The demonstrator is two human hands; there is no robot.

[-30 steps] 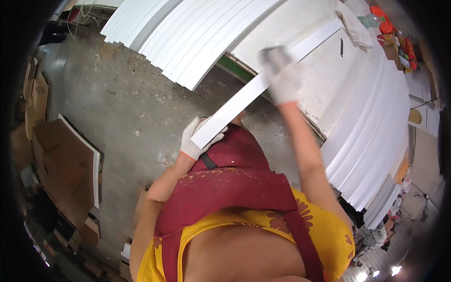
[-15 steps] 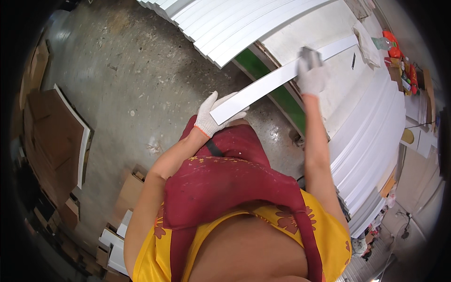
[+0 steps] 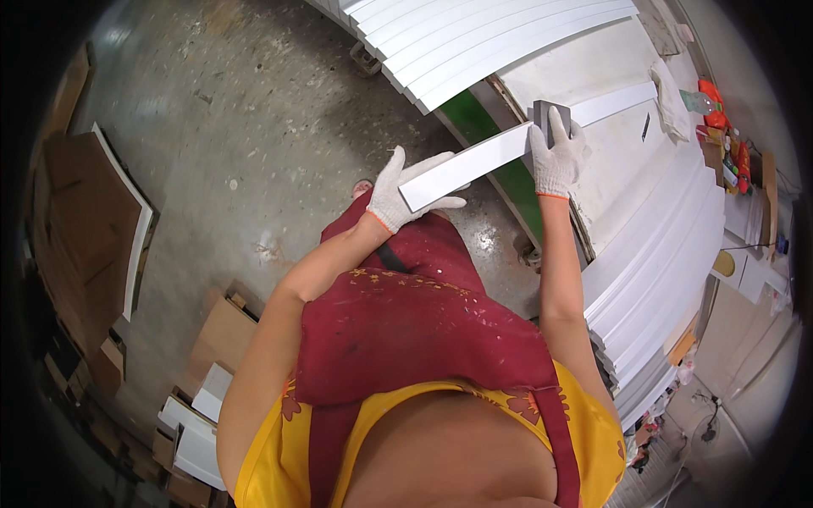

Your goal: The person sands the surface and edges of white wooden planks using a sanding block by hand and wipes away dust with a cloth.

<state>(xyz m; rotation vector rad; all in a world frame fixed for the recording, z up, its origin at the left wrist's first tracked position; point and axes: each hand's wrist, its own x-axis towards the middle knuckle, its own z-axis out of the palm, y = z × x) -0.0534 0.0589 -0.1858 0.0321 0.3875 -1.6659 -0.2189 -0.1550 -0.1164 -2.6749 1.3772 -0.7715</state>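
A long white board [image 3: 474,166] slants from in front of my body to the far right, its far part lying on a pale worktable [image 3: 611,193]. Under its near end is my left hand [image 3: 395,191], in a white knitted glove, palm beneath the board and fingers spread out flat. My right hand [image 3: 559,164], gloved the same way, grips a dark grey sanding block [image 3: 552,117] pressed on the board's top face near the table edge. The index finger stretches along the block; its underside is hidden.
Stacked white boards [image 3: 491,42] lie at the far side of the table, and another stack [image 3: 665,254] at the right. A white cloth [image 3: 669,100] and a plastic bottle [image 3: 699,102] sit beyond the board's end. Brown panels [image 3: 89,220] and a cardboard box [image 3: 222,334] stand on the left.
The right hand, blurred before, now shows sharply on the block, slightly nearer me along the board. The left hand and the board's near end have shifted a little to the right in view.
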